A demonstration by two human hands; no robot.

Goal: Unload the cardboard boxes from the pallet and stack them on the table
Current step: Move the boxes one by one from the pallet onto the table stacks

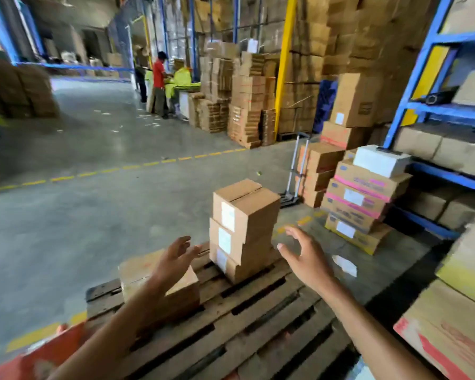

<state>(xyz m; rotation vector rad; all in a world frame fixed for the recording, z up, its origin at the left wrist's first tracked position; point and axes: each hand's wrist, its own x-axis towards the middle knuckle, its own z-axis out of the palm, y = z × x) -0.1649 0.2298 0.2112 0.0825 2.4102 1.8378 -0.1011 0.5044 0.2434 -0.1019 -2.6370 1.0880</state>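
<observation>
A stack of three brown cardboard boxes (244,229) with white labels stands on the far part of a wooden pallet (231,325). A single larger box (181,294) lies on the pallet's left side, partly behind my left forearm. My left hand (176,256) is held out with fingers apart, just left of the stack and not touching it. On the other side my right hand (305,256) is spread open, a short way from the stack's lower boxes. Both hands hold nothing. No table is in view.
A leaning stack of pink-striped boxes (359,204) and a folding hand trolley (296,174) stand at right. Blue shelving (436,105) loaded with cartons lines the right side. Large boxes (455,325) sit close at right. Two people (159,86) work far back. Bare concrete floor stretches left.
</observation>
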